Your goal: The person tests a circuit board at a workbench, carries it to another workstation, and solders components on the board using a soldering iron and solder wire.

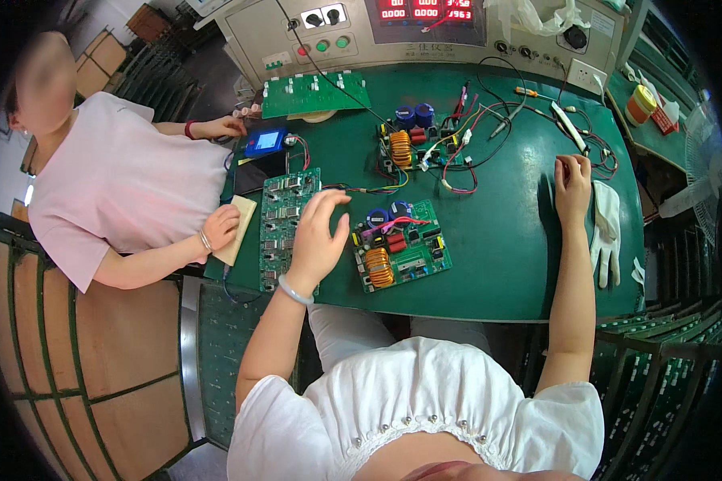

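Note:
My left hand [321,236] is raised with its fingers apart and nothing in them, between a long green circuit board [289,212] and a power circuit board [405,244] with a copper coil and blue capacitors. On the right, my right hand [572,188] is closed, its fingers curled by the dark lower end of a white stick-shaped tool [568,126]. Whether the fingers grip anything is hidden. Beyond the nearer power board sits a similar wired board [413,140], with coloured leads running from it. A white glove [606,232] lies beside my right forearm.
At the left a co-worker's hand [222,226] rests on a beige pad [237,232]. Behind stand a grey test instrument [433,54] with red displays and a large green board [317,94]. A blue meter [265,143], screwdriver [529,92] and loose cables [606,164] lie on the green table [489,272].

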{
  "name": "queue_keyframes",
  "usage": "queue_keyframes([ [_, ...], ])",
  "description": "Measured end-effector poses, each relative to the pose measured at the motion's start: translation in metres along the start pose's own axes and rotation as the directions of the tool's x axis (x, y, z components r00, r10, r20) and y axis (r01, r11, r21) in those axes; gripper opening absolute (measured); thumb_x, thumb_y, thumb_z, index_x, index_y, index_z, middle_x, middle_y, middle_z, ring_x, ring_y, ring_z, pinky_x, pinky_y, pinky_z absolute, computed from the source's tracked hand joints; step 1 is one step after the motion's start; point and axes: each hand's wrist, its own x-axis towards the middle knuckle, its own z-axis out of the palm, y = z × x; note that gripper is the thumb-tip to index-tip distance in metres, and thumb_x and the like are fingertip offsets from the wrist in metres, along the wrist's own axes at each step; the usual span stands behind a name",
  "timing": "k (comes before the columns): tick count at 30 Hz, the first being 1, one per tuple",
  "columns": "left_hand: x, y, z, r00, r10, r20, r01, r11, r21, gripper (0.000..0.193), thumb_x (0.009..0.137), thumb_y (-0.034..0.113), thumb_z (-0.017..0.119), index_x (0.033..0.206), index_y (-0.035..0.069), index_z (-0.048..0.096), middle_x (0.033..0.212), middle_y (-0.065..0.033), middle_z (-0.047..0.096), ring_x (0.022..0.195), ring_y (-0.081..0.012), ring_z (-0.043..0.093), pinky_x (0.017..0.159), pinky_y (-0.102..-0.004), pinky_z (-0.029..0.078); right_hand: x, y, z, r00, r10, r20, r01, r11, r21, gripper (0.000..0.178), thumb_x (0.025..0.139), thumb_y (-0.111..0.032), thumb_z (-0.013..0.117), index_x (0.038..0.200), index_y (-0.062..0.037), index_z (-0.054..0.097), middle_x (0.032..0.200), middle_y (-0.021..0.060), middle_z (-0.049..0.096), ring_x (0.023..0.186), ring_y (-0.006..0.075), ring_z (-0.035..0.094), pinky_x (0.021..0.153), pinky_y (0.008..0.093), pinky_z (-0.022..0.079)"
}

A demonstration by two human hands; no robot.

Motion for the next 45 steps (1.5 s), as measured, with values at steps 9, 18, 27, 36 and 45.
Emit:
queue_keyframes([
  [9,0.108,-0.054,0.048,0.991,0.022,0.133,-0.015,0.999,-0.052,0.023,0.08,0.002,0.063,0.103,0.002,0.063,0.102,-0.0129,0.063,0.095,-0.0314,0.062,0.086,-0.0371,0.049,0.001,-0.003,0.0,0.999,-0.028,0.036,0.026,0.999,0.038,0.01,0.09,-0.013,0.061,0.094,-0.0043,0.064,0.097,0.009,0.055,0.072,0.0202,0.058,0.067,0.0306,0.048],
  [18,0.139,-0.078,0.075,0.908,0.383,0.169,-0.398,0.915,0.063,0.027,0.074,-0.002,0.064,0.1,0.003,0.064,0.109,-0.0139,0.065,0.102,-0.0309,0.061,0.09,-0.0376,0.05,0.0,-0.001,-0.004,0.996,0.037,0.078,-0.041,0.998,0.057,0.009,0.089,-0.008,0.061,0.092,0.0004,0.064,0.093,0.0085,0.054,0.07,0.017,0.055,0.063,0.0291,0.045],
  [27,0.148,-0.065,0.076,0.883,0.38,0.274,-0.449,0.855,0.261,0.028,0.075,-0.005,0.052,0.102,-0.002,0.058,0.096,-0.017,0.064,0.095,-0.033,0.06,0.084,-0.0393,0.049,0.001,-0.013,-0.003,0.994,0.001,0.113,-0.011,0.997,0.082,0.007,0.086,-0.003,0.062,0.093,-0.002,0.064,0.091,0.0071,0.054,0.064,0.0143,0.051,0.058,0.0261,0.043],
  [36,0.142,-0.063,0.079,0.877,0.404,0.262,-0.463,0.855,0.232,0.026,0.07,-0.008,0.053,0.095,-0.001,0.054,0.089,-0.0158,0.061,0.093,-0.0337,0.057,0.082,-0.0407,0.048,-0.005,-0.034,0.0,0.986,-0.053,0.158,0.033,0.991,0.126,0.008,0.084,-0.001,0.063,0.092,-0.0036,0.064,0.091,0.0061,0.056,0.058,0.0129,0.048,0.054,0.026,0.041],
  [45,0.141,-0.068,0.087,0.911,0.385,0.146,-0.408,0.889,0.209,0.021,0.071,-0.007,0.051,0.09,0.001,0.053,0.087,-0.0161,0.061,0.091,-0.0354,0.057,0.08,-0.0418,0.047,-0.005,-0.035,0.0,0.982,-0.079,0.172,0.048,0.983,0.179,0.007,0.083,-0.001,0.063,0.09,-0.0026,0.065,0.089,0.005,0.055,0.059,0.0113,0.046,0.054,0.0253,0.04],
])
